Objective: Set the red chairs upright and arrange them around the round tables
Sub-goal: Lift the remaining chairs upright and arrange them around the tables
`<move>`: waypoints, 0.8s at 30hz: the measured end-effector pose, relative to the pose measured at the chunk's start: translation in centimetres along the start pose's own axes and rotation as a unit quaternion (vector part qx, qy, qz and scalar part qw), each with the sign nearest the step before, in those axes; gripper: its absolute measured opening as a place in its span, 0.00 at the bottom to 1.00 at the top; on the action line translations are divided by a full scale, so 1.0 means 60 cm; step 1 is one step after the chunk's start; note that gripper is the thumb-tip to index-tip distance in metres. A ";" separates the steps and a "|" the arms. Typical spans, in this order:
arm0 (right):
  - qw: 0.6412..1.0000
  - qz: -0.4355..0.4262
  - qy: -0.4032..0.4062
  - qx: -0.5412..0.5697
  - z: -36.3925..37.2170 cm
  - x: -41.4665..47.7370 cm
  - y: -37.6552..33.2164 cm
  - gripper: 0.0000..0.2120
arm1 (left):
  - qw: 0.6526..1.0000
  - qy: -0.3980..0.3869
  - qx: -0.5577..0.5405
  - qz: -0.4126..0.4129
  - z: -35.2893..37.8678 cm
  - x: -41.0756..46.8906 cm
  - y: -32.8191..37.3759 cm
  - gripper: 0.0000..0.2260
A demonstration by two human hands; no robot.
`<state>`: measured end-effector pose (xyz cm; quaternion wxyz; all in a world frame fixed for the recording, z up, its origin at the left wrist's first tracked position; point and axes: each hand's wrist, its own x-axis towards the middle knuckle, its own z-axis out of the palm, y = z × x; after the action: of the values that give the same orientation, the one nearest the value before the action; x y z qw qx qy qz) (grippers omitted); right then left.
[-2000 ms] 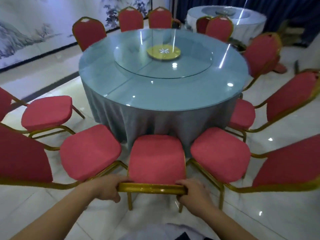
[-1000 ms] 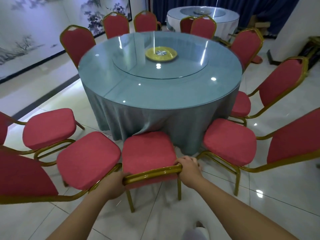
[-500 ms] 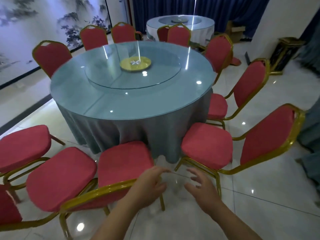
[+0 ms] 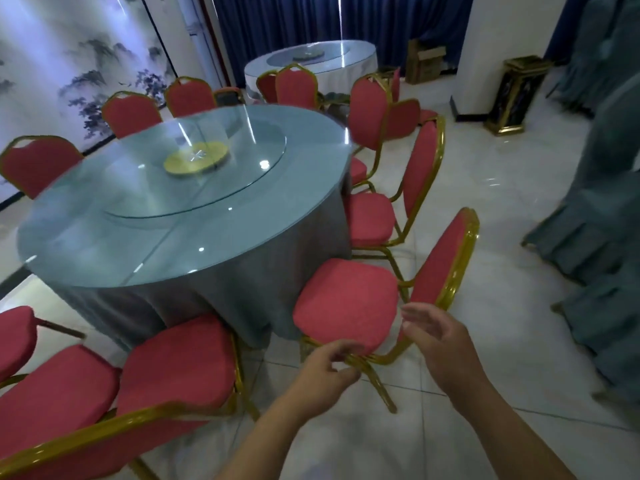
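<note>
Low centre, both hands empty, fingers loosely spread: left hand at the gold seat frame of an upright red chair, contact unclear; right hand just beside its backrest. Chair seat near the round surface edge. Tiled floor stretches right.

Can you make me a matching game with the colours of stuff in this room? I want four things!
Things:
1. chair seat nearest the hands
2. round disc in the middle of the near table
3. curtain at the back
4. cloth on the far table

Colours:
A. yellow
B. dark blue
C. red
D. white

Pairs: 1-C, 2-A, 3-B, 4-D
</note>
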<state>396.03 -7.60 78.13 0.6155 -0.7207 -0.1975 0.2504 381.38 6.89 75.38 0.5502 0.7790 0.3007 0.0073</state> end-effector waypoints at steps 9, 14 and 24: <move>0.995 -0.030 -0.006 -0.093 -0.210 0.149 0.011 0.09 | 0.997 -0.051 0.021 0.047 0.116 0.250 0.136 0.15; 0.980 -0.046 -0.047 -0.188 -0.332 0.291 -0.009 0.10 | 0.997 -0.047 0.009 0.052 0.173 0.439 0.219 0.15; 0.975 0.013 -0.040 -0.220 -0.516 0.542 -0.003 0.12 | 0.995 -0.077 0.068 -0.007 0.272 0.673 0.392 0.34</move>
<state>440.65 -12.68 78.07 0.4301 -0.8302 -0.2635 0.2375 430.87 7.19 76.32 0.5173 0.8109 0.2624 -0.0770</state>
